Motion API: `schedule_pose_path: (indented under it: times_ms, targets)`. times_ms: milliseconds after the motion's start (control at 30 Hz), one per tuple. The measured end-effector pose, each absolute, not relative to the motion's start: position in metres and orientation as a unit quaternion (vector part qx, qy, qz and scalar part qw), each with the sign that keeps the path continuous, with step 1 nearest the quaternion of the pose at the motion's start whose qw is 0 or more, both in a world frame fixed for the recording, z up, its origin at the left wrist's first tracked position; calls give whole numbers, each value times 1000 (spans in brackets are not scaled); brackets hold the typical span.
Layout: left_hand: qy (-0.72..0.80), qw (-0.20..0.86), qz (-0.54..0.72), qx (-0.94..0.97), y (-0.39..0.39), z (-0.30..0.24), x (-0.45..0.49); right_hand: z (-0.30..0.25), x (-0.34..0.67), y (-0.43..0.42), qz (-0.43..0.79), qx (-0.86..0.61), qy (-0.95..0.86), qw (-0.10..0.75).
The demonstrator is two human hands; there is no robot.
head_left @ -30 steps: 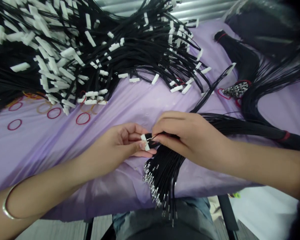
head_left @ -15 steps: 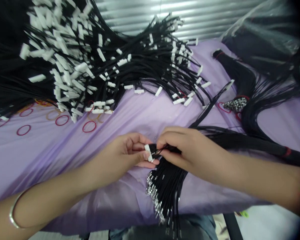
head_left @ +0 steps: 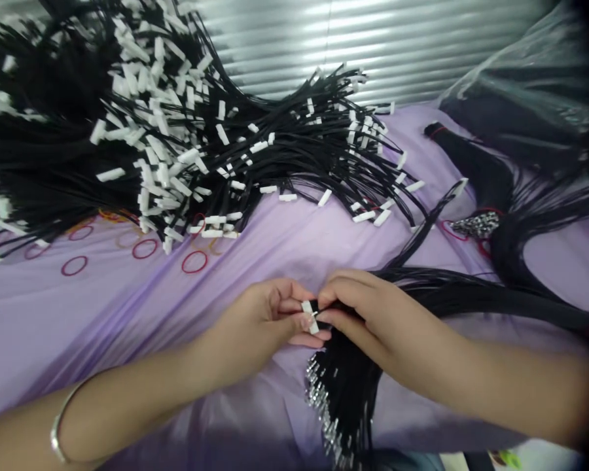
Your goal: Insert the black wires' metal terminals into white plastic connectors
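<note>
Between thumb and fingers, my left hand (head_left: 279,317) pinches a small white connector housing (head_left: 310,316). My right hand (head_left: 363,307) is closed on thin black wires, and one metal-tipped wire end meets the face of the housing. How deep that tip sits, I cannot tell. Just below the hands hangs a bundle of black wires (head_left: 348,386) with many bare silver terminals at its lower ends. More black wires (head_left: 461,294) run off to the right from beneath my right hand.
A large heap of black wires with white connectors (head_left: 161,144) covers the back left. Red rubber bands (head_left: 194,262) lie on the purple cloth (head_left: 255,255). At right are a tied wire bundle (head_left: 476,163) and a clear plastic bag (head_left: 515,85). Behind stands a ribbed metallic panel (head_left: 373,46).
The view has shifted, so everything appears lower and further right. My right fingers have come closer to the housing, and a wire tip now shows at its face.
</note>
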State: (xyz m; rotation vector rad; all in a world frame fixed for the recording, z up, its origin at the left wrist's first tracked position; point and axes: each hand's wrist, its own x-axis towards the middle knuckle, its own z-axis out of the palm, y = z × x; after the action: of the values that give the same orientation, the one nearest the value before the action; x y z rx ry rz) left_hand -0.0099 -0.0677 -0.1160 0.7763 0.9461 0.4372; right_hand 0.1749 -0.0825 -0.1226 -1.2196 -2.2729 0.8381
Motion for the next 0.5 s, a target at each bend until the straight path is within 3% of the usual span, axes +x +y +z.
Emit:
schedule_pose_path:
  times_ms: [333,500]
  targets:
    - [436,790,231,364,-64,-115,-12,-102,203,-61,252,-374,-839,304]
    - [428,793,261,346,-65,-115,-11,-103,197,-73,247,-343,-866,267]
